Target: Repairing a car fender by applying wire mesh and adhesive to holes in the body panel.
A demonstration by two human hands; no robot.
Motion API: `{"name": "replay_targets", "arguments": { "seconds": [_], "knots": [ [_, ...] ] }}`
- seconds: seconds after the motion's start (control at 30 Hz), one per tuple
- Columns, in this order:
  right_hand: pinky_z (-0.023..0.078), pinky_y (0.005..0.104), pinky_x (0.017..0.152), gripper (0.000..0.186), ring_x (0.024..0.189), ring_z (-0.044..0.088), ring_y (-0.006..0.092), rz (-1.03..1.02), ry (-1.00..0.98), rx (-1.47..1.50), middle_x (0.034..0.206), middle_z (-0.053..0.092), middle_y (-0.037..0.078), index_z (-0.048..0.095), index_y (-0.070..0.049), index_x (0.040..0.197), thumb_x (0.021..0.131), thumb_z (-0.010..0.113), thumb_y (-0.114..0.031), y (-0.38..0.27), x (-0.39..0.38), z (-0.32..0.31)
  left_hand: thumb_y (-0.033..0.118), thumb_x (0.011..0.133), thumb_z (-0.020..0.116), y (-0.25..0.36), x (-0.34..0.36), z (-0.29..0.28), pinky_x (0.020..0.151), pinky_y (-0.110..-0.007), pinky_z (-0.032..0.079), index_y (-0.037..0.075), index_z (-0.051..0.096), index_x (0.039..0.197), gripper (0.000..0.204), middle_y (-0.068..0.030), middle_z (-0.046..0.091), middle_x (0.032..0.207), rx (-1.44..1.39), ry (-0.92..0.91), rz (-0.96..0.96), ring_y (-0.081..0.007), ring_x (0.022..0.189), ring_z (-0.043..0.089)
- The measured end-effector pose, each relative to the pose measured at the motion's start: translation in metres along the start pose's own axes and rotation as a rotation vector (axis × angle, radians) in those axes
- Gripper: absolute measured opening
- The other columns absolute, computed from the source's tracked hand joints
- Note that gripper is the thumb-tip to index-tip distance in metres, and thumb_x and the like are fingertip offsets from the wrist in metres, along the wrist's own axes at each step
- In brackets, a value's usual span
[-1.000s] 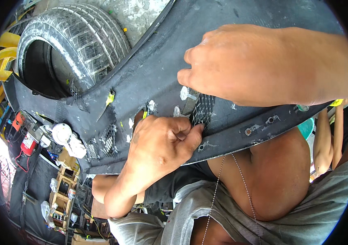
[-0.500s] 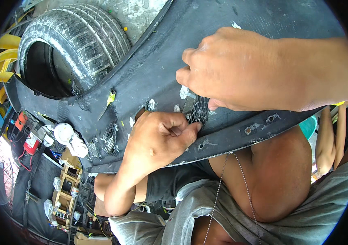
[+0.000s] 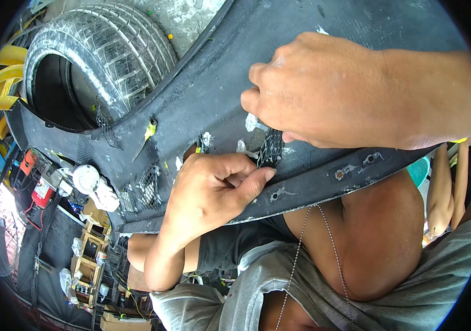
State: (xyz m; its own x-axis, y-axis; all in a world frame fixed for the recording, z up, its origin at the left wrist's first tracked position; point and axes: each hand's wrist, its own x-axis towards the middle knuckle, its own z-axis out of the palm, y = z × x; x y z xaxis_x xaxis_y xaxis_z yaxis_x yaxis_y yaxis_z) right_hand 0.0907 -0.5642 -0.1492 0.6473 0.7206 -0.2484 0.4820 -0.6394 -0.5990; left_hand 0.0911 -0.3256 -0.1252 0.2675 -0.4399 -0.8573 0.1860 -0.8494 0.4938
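Note:
A large black panel (image 3: 208,116), curved like a car bumper, lies across my legs. Between my hands runs a short strip of black mesh (image 3: 271,148), bunched narrow just above the panel's holed rim. Its lower end is pinched between the thumb and curled fingers of my left hand (image 3: 208,185). At the upper end, my right hand (image 3: 313,91) is closed in a fist on the strip, its fingertips hidden beneath it. Whitish patches (image 3: 251,121) show on the panel around the strip. Another mesh patch (image 3: 149,186) lies left of my left hand.
A worn tyre (image 3: 122,55) lies beyond the panel at the far left. On the panel is a thin pointed piece with a yellow-green end (image 3: 150,129). At left are a red-and-orange tool (image 3: 42,193) and wooden crates (image 3: 87,267). Another person's arm (image 3: 440,193) shows at right.
The mesh strip looks narrower and more bunched between my hands. My right hand has shifted slightly to the right; my left hand stays nearly in place.

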Motion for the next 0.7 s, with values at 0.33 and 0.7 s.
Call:
{"name": "replay_targets", "arguments": {
  "seconds": [0.33, 0.7],
  "knots": [
    [0.061, 0.0401, 0.071, 0.036, 0.084, 0.075, 0.0313, 0.017, 0.131, 0.080, 0.090, 0.071, 0.012, 0.068, -0.001, 0.104, 0.080, 0.085, -0.021, 0.008, 0.003, 0.018, 0.012, 0.091, 0.077, -0.001, -0.006, -0.013, 0.056, -0.027, 0.049, 0.000, 0.076, 0.088, 0.013, -0.0066, 0.071, 0.070, 0.090, -0.006, 0.030, -0.0102, 0.059, 0.061],
    [0.061, 0.0408, 0.071, 0.034, 0.083, 0.075, 0.0317, 0.020, 0.015, 0.089, 0.088, 0.071, 0.011, 0.068, -0.001, 0.101, 0.079, 0.084, -0.022, 0.015, 0.011, 0.020, 0.013, 0.087, 0.080, 0.009, -0.008, -0.003, 0.057, -0.029, 0.050, -0.001, 0.073, 0.087, 0.015, -0.0096, 0.071, 0.071, 0.109, 0.149, 0.028, -0.0150, 0.059, 0.065]
  ]
}}
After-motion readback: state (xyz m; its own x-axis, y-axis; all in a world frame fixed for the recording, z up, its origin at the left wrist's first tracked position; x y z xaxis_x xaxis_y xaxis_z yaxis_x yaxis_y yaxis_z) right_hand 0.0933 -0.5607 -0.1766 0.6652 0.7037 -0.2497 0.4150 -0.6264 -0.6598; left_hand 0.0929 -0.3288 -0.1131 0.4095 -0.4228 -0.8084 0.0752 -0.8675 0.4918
